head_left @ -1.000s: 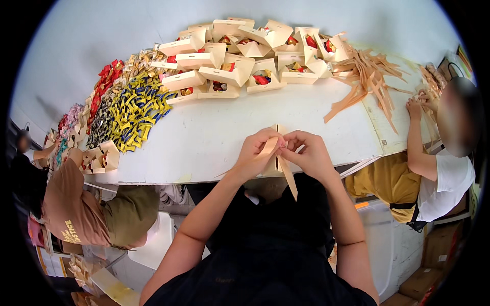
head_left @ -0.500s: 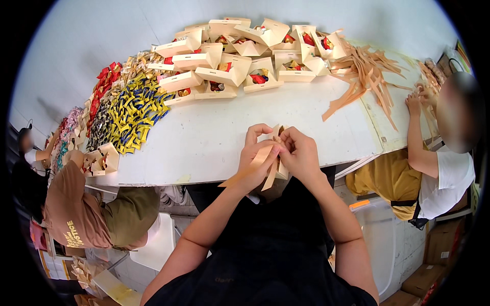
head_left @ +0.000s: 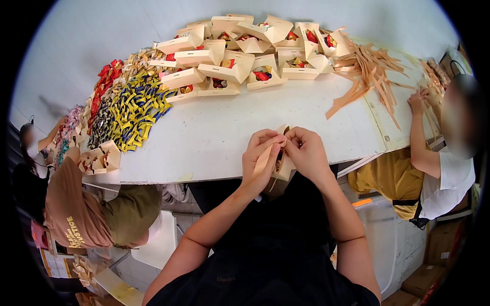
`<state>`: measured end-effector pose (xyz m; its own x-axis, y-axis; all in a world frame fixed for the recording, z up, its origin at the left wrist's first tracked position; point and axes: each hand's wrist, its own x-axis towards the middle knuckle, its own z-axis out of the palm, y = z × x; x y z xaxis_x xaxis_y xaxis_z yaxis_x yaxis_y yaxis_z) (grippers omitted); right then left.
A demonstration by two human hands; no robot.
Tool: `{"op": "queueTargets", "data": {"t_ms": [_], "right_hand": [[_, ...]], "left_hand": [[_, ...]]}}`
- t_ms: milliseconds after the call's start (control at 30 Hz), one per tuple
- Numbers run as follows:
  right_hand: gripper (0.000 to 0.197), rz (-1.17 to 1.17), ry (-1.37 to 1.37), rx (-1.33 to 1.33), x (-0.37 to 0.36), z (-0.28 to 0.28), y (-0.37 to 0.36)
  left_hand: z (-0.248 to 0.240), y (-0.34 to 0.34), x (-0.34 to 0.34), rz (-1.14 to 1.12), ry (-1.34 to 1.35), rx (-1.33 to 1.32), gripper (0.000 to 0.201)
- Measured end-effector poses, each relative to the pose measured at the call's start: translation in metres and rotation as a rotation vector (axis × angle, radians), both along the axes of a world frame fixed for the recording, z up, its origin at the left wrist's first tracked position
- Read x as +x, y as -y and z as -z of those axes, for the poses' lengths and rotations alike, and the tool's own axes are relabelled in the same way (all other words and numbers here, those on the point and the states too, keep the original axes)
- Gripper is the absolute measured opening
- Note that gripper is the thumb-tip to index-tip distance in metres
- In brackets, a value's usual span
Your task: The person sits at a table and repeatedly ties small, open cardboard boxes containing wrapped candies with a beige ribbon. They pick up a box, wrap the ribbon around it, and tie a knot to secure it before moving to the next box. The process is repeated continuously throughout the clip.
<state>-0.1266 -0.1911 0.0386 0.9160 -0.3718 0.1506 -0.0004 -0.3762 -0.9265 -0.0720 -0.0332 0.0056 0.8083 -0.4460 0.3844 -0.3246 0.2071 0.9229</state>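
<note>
At the table's near edge, a small cream cardboard box (head_left: 286, 167) sits between my hands, largely covered by them. A tan ribbon (head_left: 263, 160) runs over its top and across my left palm. My left hand (head_left: 259, 154) is closed, thumb and fingers pinching the ribbon above the box. Close against it, my right hand (head_left: 309, 154) is closed too, its fingertips pinching the ribbon at the same spot. Whether a knot or loop lies between the fingertips is hidden.
Open cream boxes (head_left: 228, 67) holding wrapped sweets crowd the table's far side. Loose tan ribbons (head_left: 375, 76) lie right of them. Yellow-and-blue wrapped sweets (head_left: 135, 109) and red packets (head_left: 106, 81) are heaped at left. Co-workers sit on both sides; one box (head_left: 104, 157) stands near the left person.
My fingertips have drawn closer together over the box. The ribbon's long tail, which hung out past my left wrist, no longer shows there. The view has shifted slightly.
</note>
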Motion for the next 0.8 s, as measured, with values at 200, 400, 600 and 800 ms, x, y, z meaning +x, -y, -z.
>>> {"op": "queueTargets", "data": {"t_ms": [200,400,600,800], "right_hand": [[0.02,-0.088,0.022,0.192,-0.002,0.012,0.006],[0.028,0.128,0.035,-0.234,-0.01,-0.012,-0.017],[0.022,-0.099,-0.01,0.284,-0.006,0.015,0.002],[0.021,-0.184,-0.103,0.59,-0.011,0.005,0.013]], "left_hand": [[0.009,0.003,0.002,-0.052,0.056,-0.03,0.023],[0.004,0.004,-0.016,-0.09,-0.031,-0.046,0.03],[0.016,0.004,-0.016,-0.115,0.066,-0.018,0.036],[0.021,0.008,-0.008,-0.123,0.147,-0.031,0.03]]}}
